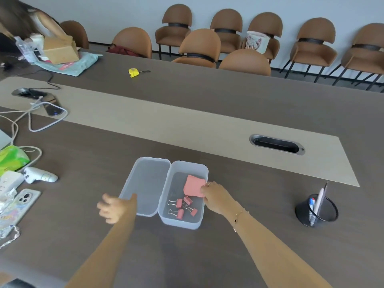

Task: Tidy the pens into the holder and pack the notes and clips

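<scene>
Notes (194, 186) pinched in right hand (216, 197) over box (187, 223); left hand (113, 207) spread, empty.

My right hand (216, 197) holds pink notes (194, 186) inside the box (187, 222); my left hand (113, 208) hovers beside its lid (145, 181).

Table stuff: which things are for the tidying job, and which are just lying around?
For the job:
- pink notes, held by the right hand
- pink clips in the clear box
- box lid, by the left hand
- pens in the black holder

Just lying about:
- yellow tape measure
- phone
- white cables
- green packet
- cardboard box
</scene>
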A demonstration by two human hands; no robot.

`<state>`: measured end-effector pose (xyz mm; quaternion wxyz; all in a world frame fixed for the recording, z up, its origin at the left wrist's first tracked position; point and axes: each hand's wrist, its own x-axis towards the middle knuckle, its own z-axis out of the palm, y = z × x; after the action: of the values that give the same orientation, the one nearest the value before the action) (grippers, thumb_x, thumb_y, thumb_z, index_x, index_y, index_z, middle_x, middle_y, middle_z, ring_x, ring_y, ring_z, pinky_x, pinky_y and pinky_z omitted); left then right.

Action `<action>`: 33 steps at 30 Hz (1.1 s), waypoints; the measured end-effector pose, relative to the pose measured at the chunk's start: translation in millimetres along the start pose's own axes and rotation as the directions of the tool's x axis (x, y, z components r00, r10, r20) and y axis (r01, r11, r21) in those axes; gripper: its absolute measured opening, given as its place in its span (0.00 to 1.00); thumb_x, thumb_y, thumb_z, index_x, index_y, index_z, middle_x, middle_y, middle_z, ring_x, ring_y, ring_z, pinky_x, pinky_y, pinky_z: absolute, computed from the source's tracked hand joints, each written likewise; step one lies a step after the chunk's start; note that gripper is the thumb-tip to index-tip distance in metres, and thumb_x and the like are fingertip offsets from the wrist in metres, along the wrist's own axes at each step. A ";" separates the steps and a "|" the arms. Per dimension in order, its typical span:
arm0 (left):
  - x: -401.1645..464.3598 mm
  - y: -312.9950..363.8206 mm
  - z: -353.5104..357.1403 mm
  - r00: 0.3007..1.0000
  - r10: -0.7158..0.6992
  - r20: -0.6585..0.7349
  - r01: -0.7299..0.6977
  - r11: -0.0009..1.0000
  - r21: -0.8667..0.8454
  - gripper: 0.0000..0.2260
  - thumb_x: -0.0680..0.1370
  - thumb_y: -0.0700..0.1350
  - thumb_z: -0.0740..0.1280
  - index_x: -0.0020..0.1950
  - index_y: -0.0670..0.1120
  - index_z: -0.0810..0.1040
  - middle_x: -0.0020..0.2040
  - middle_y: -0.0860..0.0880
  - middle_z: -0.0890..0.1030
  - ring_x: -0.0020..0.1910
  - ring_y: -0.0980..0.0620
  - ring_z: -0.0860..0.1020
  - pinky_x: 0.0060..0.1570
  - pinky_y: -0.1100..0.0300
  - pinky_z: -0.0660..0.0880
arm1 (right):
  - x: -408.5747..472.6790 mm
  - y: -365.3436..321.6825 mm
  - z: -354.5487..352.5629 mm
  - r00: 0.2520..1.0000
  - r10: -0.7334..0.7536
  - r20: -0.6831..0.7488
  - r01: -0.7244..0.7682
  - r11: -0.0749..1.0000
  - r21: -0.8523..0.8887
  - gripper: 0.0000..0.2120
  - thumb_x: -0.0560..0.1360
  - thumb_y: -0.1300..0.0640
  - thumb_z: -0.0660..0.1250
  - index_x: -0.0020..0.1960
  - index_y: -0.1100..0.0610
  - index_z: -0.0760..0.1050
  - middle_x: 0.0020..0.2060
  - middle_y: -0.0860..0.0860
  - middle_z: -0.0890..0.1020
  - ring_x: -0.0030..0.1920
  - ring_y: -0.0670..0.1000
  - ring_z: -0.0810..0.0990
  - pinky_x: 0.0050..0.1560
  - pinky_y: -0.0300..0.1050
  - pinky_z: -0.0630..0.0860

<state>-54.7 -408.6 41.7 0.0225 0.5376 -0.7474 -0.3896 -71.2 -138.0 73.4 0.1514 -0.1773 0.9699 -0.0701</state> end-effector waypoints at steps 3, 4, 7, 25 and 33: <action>8.2 -12.1 -17.3 0.762 -0.345 0.548 0.586 0.727 -0.357 0.32 0.74 0.47 0.71 0.73 0.42 0.60 0.71 0.41 0.67 0.71 0.40 0.66 0.70 0.45 0.64 | -16.8 3.5 -5.0 0.999 0.031 -0.025 -0.029 0.996 0.089 0.13 0.77 0.61 0.57 0.60 0.61 0.73 0.59 0.58 0.76 0.59 0.59 0.73 0.60 0.52 0.71; 6.5 -16.9 -18.2 0.722 -0.261 0.641 0.615 0.666 -0.421 0.27 0.76 0.45 0.68 0.72 0.40 0.63 0.67 0.41 0.72 0.67 0.40 0.71 0.67 0.47 0.69 | -23.9 5.0 -6.0 0.999 0.040 -0.036 -0.035 0.991 0.131 0.14 0.77 0.61 0.57 0.61 0.60 0.73 0.59 0.57 0.76 0.60 0.58 0.73 0.61 0.51 0.71; -14.7 -22.4 -15.2 0.861 -0.114 0.495 0.399 0.754 -0.521 0.18 0.76 0.35 0.66 0.65 0.35 0.72 0.57 0.39 0.79 0.48 0.43 0.78 0.55 0.50 0.76 | -48.4 13.8 -6.0 0.994 0.078 -0.079 -0.057 0.969 0.240 0.15 0.78 0.60 0.57 0.63 0.58 0.73 0.60 0.55 0.76 0.63 0.56 0.72 0.64 0.50 0.70; -106.1 -51.7 77.2 0.023 0.717 0.697 -0.995 -0.050 0.084 0.14 0.80 0.54 0.54 0.65 0.53 0.68 0.73 0.55 0.59 0.65 0.61 0.74 0.61 0.63 0.73 | -104.0 -2.5 28.0 0.993 -0.107 -0.059 0.119 0.955 0.270 0.33 0.77 0.66 0.56 0.76 0.55 0.45 0.78 0.51 0.47 0.77 0.53 0.51 0.75 0.49 0.56; -70.9 -71.5 102.1 -0.184 0.765 0.618 -0.961 -0.272 0.051 0.20 0.75 0.49 0.68 0.64 0.54 0.66 0.77 0.60 0.38 0.75 0.60 0.36 0.71 0.60 0.55 | -84.7 -16.4 44.4 0.995 -0.066 0.073 0.038 0.944 0.329 0.35 0.75 0.67 0.59 0.76 0.58 0.44 0.78 0.52 0.48 0.77 0.51 0.48 0.77 0.50 0.47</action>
<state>-14.9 -301.8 -45.3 0.0232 -0.3127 -0.9445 -0.0976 23.7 -126.0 57.4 0.2172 -0.1779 0.9326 -0.2267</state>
